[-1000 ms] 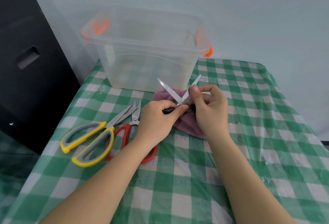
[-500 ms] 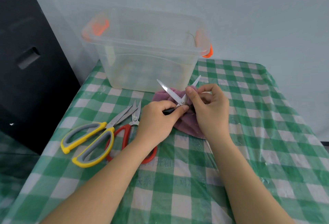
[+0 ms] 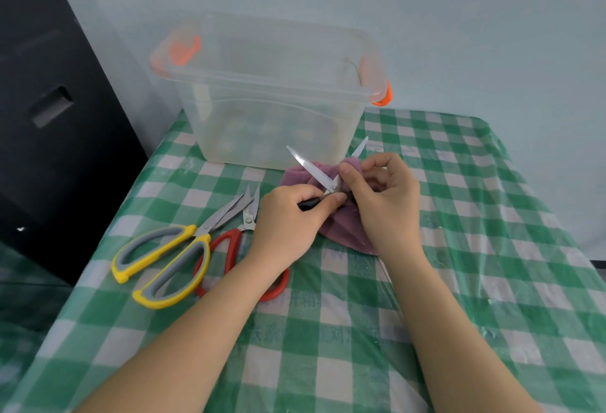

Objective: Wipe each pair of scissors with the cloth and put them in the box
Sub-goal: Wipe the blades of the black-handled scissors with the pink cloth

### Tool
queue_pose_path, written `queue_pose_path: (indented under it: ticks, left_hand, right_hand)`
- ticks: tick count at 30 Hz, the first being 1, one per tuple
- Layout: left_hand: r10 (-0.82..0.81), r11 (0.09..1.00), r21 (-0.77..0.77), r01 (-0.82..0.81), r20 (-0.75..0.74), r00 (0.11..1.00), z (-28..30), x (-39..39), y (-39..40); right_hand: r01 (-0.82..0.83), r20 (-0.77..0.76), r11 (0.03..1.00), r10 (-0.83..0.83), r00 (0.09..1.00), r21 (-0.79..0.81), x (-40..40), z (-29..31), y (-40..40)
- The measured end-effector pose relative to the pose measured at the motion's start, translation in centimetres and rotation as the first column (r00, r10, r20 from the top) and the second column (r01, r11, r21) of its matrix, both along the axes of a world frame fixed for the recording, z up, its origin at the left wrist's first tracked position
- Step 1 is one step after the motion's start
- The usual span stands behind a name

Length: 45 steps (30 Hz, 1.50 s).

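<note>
Just in front of the clear plastic box with orange latches (image 3: 275,124), the left hand (image 3: 288,219) grips black-handled steel scissors (image 3: 314,173), blades spread, pointing toward the box. The right hand (image 3: 387,202) pinches a mauve cloth (image 3: 341,232) around one blade. The box's contents are unclear.

A green-and-white checked cloth under clear plastic covers the desk (image 3: 459,281), with a black case (image 3: 49,117) standing at its left.

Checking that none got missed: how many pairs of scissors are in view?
3. Black-handled scissors, held open over the cloth; yellow-handled scissors and red-handled scissors on the table, left. The box looks empty, though its walls are cloudy.
</note>
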<state>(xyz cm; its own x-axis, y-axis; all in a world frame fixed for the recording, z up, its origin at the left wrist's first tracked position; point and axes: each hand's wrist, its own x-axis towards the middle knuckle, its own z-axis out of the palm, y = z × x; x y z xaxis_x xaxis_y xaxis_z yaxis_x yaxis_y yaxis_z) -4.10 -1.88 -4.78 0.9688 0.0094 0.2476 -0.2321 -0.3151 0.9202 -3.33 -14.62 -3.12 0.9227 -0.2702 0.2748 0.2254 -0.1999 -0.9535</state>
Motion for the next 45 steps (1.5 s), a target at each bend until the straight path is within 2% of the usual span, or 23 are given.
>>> queue_pose_path:
  ticks: [4, 12, 15, 24, 29, 32, 39, 42, 45]
  left_hand:
    - [0.004, 1.0, 0.031, -0.004, 0.023, 1.0, 0.0, -0.1, -0.1]
    - [-0.017, 0.998, -0.054, 0.014, -0.052, 0.999, 0.36, -0.17, -0.08]
    - [-0.003, 0.999, -0.034, 0.002, -0.037, 0.999, 0.22, -0.1, -0.03]
    - [-0.006, 1.0, 0.014, 0.006, 0.0, 1.0, 0.06, -0.22, -0.07]
    - [-0.017, 0.998, -0.059, 0.014, -0.057, 0.998, 0.24, -0.05, -0.11]
    - [-0.018, 0.997, -0.08, 0.013, -0.061, 0.998, 0.25, 0.0, -0.02]
    - [0.006, 1.0, 0.019, -0.006, 0.006, 1.0, 0.0, -0.13, -0.06]
    - [0.006, 1.0, 0.004, -0.006, -0.015, 1.0, 0.06, -0.15, -0.13]
    - [-0.002, 0.999, -0.046, -0.001, -0.052, 0.999, 0.31, -0.05, -0.12]
  right_hand:
    - [0.026, -0.001, 1.0, -0.026, 1.0, 0.016, 0.01, 0.09, 0.09]
    - [0.017, 0.036, 0.999, -0.019, 0.999, 0.05, -0.06, 0.0, -0.31]
    - [-0.025, 0.039, 1.0, 0.024, 0.999, 0.018, -0.01, -0.05, -0.03]
    - [0.043, 0.012, 0.999, -0.043, 0.999, -0.002, 0.09, 0.16, 0.02]
    - [0.042, 0.058, 0.999, -0.04, 0.997, -0.028, 0.06, -0.02, -0.37]
    - [-0.016, 0.088, 0.999, 0.02, 0.996, -0.045, -0.1, -0.07, -0.05]
    - [0.024, 0.041, 0.999, -0.023, 0.999, -0.035, 0.0, 0.01, 0.11]
    - [0.026, 0.037, 0.997, -0.023, 0.999, -0.071, 0.14, -0.17, -0.05]
    - [0.014, 0.063, 0.999, -0.011, 0.998, -0.039, 0.1, -0.04, -0.19]
